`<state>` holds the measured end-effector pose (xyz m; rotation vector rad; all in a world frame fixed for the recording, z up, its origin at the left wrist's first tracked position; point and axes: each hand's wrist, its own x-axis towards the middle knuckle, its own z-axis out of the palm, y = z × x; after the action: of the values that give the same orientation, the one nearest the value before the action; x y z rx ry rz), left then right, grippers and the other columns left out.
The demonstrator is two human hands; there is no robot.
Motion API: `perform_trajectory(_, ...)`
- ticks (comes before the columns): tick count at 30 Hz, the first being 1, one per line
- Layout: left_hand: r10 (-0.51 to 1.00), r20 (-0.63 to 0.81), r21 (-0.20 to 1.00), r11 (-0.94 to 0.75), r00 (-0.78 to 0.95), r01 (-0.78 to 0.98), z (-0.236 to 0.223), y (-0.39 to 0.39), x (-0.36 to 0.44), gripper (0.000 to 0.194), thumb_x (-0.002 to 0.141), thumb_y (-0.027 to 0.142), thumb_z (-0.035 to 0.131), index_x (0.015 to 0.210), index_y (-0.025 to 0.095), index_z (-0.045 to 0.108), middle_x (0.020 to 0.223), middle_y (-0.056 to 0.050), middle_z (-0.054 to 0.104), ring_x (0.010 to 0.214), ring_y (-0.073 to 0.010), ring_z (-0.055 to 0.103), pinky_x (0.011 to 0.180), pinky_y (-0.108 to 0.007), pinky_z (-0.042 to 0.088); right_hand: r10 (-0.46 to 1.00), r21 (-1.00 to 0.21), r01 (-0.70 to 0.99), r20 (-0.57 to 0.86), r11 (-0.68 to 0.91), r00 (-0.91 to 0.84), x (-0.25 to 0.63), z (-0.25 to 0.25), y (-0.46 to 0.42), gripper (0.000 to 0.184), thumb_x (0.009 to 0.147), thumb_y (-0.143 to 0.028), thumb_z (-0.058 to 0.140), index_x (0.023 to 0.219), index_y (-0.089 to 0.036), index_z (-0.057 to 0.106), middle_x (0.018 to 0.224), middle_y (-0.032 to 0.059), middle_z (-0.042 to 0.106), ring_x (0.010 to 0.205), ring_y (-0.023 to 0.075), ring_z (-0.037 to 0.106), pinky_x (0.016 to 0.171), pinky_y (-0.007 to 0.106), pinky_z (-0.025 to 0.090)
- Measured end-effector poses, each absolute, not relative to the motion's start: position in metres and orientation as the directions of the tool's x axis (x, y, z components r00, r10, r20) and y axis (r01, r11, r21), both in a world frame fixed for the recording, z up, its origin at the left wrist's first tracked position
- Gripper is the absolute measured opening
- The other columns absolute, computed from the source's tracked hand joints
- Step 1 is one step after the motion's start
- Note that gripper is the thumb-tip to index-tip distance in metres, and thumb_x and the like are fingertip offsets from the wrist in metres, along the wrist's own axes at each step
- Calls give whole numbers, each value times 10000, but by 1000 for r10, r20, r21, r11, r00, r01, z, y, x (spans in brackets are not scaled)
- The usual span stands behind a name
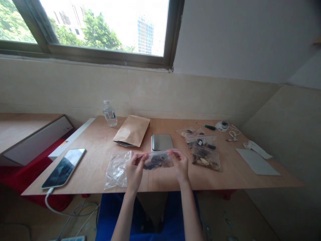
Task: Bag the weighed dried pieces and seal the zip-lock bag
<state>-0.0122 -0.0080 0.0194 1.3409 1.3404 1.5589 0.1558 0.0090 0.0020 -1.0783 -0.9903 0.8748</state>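
Note:
Between my hands a clear zip bag (158, 160) with dark pieces inside is stretched over the front of the table. My left hand (135, 167) pinches its left top corner, and my right hand (179, 163) pinches the right one. Just behind the bag lies a small silver scale (162, 142). Empty-looking clear plastic bags (116, 170) lie flat beside my left hand. To the right of my right hand rest several filled zip bags (206, 158) in a loose pile, holding dark and pale pieces. What exactly the pieces are, I cannot make out.
A brown paper pouch (132, 130) and a water bottle (109, 113) stand toward the back left. A phone (64, 168) with a cable lies at the left edge. On the right are a screwdriver (210, 127), a white dome camera (222, 126) and a white sheet (258, 162).

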Motion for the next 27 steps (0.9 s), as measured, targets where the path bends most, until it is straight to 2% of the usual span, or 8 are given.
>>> perform_trajectory(5,910,298,951,-257,-289,170,23,-11,-11,194,783,354,601,707,177,602,629,11,618,603,-136,582,552,-205,447,905,-958,-4,270,287,328,154,11,4,230,730,-398,668,756,-170,684,734,38,684,703,164,623,654,270,502)
perform_trajectory(9,911,300,952,-269,-283,145,22,-12,-10,205,780,362,605,696,175,589,618,16,605,598,-135,580,550,-208,445,922,-964,-54,232,260,309,155,5,7,253,709,-418,679,766,-172,679,715,37,678,688,162,617,646,270,502)
perform_trajectory(15,940,236,970,-244,-248,-3,23,-11,-7,213,770,365,624,701,168,584,607,11,615,591,-136,594,549,-211,461,956,-964,-127,204,234,209,156,-3,9,213,708,-388,689,782,-189,690,745,20,677,682,139,610,617,236,484)
perform_trajectory(19,953,202,972,-224,-224,-75,25,-12,-6,209,763,369,635,756,161,621,636,5,634,598,-132,603,547,-203,477,970,-967,-130,200,218,136,154,3,6,201,690,-376,704,735,-182,682,722,6,665,657,142,610,608,239,480)
perform_trajectory(24,961,190,973,-211,-199,-89,26,-12,-3,236,762,387,632,812,157,652,686,-10,654,634,-137,619,577,-209,504,956,-960,-138,216,245,199,154,8,4,192,711,-368,684,695,-179,661,648,-14,626,616,127,582,594,226,457)
perform_trajectory(27,976,171,978,-185,-133,-100,27,-12,-2,265,749,386,646,906,173,666,781,-23,687,693,-151,639,614,-223,518,947,-954,-135,235,268,218,155,10,3,190,711,-365,682,681,-179,653,638,-13,615,608,124,570,592,228,454)
